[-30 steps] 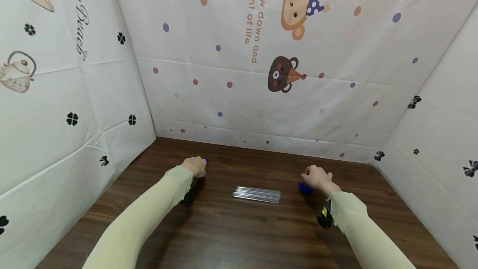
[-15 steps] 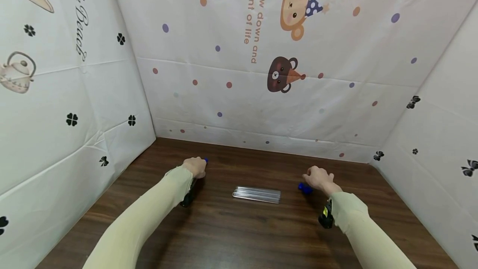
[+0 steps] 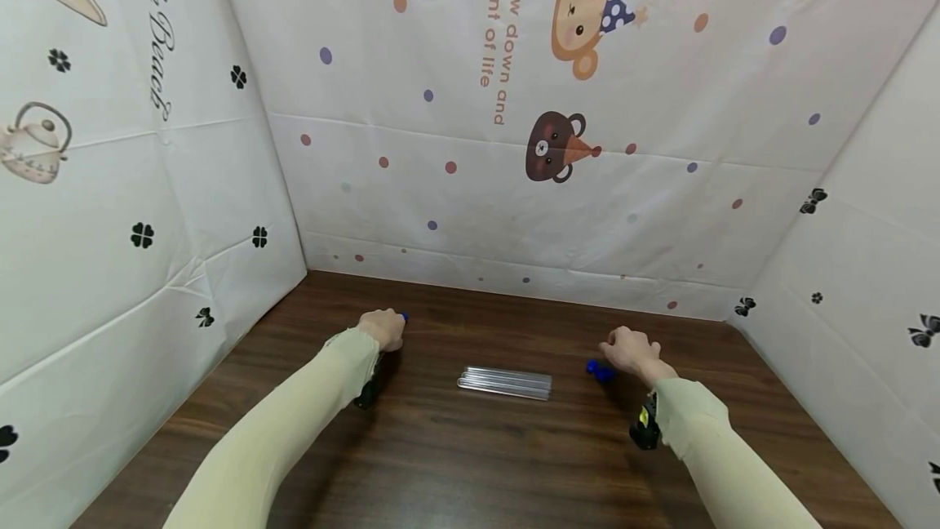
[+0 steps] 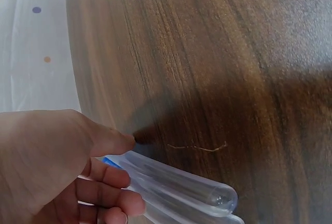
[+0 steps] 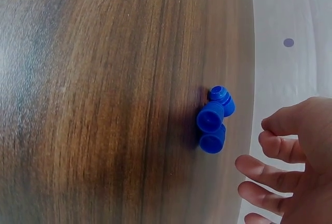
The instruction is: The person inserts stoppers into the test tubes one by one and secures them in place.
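Observation:
My left hand (image 3: 382,328) is low over the far left of the table, a blue cap (image 3: 405,317) showing just past it. In the left wrist view, its loosely bent fingers (image 4: 109,195) and thumb lie over the capped end of clear tubes (image 4: 179,185) with rounded ends; contact is unclear. My right hand (image 3: 630,348) hovers beside a small group of loose blue caps (image 3: 600,371). Seen from the right wrist, that hand's fingers (image 5: 267,169) are relaxed, hold nothing, and stand apart from the caps (image 5: 211,120).
Several clear tubes (image 3: 505,383) lie side by side in the middle of the dark wooden table (image 3: 470,464). White printed cloth (image 3: 441,202) rises at the back and both sides.
My right hand has drifted slightly right, away from the blue caps. The left hand stays almost still, and the middle tubes have not moved.

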Action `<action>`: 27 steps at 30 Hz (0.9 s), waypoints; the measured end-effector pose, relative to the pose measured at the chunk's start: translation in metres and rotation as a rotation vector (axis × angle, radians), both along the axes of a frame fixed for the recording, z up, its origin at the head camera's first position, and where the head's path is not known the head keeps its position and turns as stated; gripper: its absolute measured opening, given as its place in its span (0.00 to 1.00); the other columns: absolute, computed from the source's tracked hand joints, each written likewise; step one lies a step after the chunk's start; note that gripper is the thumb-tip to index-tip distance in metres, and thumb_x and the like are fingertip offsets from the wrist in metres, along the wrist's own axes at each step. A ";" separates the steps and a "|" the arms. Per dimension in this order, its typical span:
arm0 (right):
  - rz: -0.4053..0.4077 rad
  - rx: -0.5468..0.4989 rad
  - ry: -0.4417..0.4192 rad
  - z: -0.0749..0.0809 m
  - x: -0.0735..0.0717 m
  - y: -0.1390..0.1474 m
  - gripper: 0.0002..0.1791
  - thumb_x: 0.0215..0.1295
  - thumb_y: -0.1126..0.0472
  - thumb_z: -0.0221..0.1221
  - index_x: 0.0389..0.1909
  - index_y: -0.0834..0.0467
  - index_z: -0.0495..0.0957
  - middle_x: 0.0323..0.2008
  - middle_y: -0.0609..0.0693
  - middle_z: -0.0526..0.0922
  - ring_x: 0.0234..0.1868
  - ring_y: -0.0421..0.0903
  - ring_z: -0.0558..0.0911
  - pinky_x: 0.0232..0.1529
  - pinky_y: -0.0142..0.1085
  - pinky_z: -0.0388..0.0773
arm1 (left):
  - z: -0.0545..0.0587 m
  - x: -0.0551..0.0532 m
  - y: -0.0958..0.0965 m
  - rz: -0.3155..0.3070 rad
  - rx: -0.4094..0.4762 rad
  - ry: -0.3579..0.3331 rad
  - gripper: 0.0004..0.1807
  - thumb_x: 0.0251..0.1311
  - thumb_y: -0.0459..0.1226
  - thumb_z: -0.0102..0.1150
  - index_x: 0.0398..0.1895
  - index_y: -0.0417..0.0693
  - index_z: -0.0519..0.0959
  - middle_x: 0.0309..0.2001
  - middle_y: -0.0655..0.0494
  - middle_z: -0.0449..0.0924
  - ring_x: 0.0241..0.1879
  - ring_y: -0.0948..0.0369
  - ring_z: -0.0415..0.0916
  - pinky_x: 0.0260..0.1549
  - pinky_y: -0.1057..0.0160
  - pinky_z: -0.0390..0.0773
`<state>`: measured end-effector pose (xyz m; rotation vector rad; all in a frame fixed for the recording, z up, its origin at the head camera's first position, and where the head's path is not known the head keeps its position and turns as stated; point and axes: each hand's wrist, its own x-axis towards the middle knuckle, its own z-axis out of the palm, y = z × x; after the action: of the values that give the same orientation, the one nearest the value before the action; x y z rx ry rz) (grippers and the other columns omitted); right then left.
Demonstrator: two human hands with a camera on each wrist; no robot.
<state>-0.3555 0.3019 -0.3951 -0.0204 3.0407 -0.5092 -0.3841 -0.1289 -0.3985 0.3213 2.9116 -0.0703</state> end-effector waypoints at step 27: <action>0.039 -0.088 0.041 0.000 0.000 0.003 0.22 0.72 0.54 0.47 0.15 0.53 0.61 0.13 0.44 0.57 0.17 0.41 0.57 0.22 0.34 0.57 | 0.012 0.003 0.057 -0.309 0.212 0.155 0.19 0.73 0.41 0.46 0.61 0.42 0.70 0.51 0.46 0.80 0.50 0.52 0.79 0.47 0.54 0.80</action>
<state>-0.3552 0.3050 -0.3948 -0.0945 3.0488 -0.6479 -0.3811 -0.0723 -0.3867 0.8341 2.9988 0.1750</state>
